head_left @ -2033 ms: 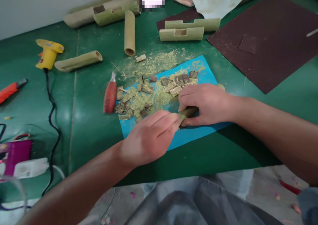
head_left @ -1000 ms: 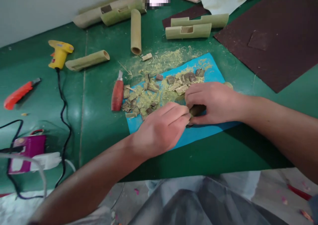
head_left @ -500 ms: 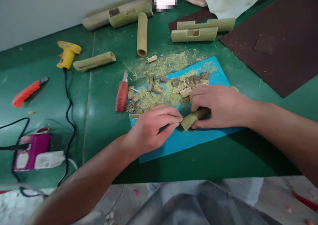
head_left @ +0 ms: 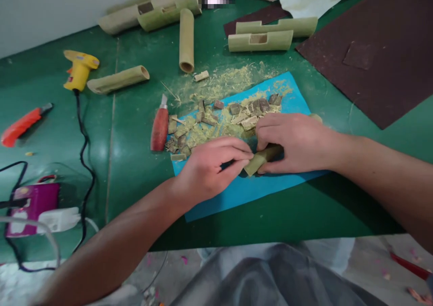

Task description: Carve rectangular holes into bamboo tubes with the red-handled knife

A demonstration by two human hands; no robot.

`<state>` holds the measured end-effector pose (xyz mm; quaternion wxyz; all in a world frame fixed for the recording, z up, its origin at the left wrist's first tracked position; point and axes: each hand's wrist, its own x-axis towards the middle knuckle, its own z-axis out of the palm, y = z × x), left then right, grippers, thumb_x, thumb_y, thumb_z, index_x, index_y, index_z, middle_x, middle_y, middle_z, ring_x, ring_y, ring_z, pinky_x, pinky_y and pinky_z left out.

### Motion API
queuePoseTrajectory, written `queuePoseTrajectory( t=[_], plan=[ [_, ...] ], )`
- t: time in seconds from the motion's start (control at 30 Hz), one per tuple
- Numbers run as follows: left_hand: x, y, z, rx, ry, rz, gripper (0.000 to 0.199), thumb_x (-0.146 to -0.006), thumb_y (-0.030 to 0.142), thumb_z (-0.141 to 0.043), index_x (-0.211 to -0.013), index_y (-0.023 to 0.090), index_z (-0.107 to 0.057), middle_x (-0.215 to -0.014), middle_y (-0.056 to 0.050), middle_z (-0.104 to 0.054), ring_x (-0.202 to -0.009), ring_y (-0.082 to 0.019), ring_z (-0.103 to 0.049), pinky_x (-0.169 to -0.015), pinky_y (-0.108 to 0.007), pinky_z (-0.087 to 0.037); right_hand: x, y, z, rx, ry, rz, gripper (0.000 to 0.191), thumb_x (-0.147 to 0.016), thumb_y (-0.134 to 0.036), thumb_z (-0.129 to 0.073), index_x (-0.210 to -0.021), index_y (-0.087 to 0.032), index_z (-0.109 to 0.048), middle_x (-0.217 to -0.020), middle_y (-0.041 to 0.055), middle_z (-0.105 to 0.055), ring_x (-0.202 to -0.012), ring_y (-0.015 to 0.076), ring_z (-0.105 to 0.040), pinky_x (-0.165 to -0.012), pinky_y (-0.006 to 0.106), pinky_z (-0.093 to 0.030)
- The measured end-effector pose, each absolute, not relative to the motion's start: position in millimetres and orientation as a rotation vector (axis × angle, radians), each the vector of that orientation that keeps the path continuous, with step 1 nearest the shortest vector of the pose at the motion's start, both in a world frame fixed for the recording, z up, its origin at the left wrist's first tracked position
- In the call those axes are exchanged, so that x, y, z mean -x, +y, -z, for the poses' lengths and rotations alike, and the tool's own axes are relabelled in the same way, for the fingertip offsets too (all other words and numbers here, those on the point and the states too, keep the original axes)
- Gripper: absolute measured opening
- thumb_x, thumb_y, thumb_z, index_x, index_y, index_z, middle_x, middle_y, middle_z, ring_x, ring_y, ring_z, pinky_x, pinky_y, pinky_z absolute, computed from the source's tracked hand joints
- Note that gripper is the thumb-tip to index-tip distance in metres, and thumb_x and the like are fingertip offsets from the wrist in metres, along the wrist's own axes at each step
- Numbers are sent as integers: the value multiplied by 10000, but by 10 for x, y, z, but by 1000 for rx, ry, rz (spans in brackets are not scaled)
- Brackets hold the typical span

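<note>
A green bamboo piece [head_left: 256,162] lies low over the blue sheet [head_left: 216,200], its slanted end pointing left. My right hand [head_left: 299,143] is wrapped over it and hides most of its length. At the slanted end, my left hand [head_left: 213,168] has thumb and fingers pinched together, touching the bamboo's edge. Whatever small thing may sit between those fingertips is hidden. Brown square scraps [head_left: 234,109] and pale bamboo shavings [head_left: 203,134] are scattered just beyond both hands. A red-handled knife [head_left: 159,128] rests left of the sheet, blade pointing away.
Cut bamboo tubes [head_left: 260,41] lie toward the back, with another tube [head_left: 118,79] at left. A yellow glue gun [head_left: 81,69], an orange cutter [head_left: 25,125] and a purple power block [head_left: 35,204] with cords occupy the left. Dark brown sheet [head_left: 375,58] covers the right.
The view has shifted slightly, so the table's things sit further left and a little higher. Both hands keep nearly the same hold at the bamboo piece.
</note>
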<state>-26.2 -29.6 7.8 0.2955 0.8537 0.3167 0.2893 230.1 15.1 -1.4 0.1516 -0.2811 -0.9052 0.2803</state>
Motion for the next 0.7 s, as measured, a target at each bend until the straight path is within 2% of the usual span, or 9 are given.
queuePoseTrajectory(
  t=[0.17, 0.27, 0.7],
  plan=[
    [253, -319, -84, -2324, 853, -755, 160, -1068, 137, -641, -1026, 175, -791, -1081, -86, -854, -1002, -197, -826, -931, -330, -680, -2295, 150, 27, 813, -2601, -807, 282, -857, -413, -831, -824, -220, -628, -872, 27, -634, -847, 202, -562, -692, 321, -342],
    [226, -299, -79, -2335, 810, -784, 163, -1067, 140, -642, -1001, 161, -789, -1069, -93, -850, -992, -194, -824, -911, -311, -676, -2302, 150, 30, 814, -2594, -821, 292, -862, -436, -821, -822, -221, -628, -865, 30, -628, -864, 211, -572, -700, 327, -344],
    [237, -290, -52, -2427, 732, -743, 168, -1079, 134, -617, -1063, 172, -779, -1108, -96, -843, -1028, -204, -804, -944, -346, -666, -2311, 143, 17, 852, -2576, -868, 269, -841, -390, -828, -817, -233, -611, -855, 19, -625, -830, 201, -555, -695, 325, -345]
  ],
)
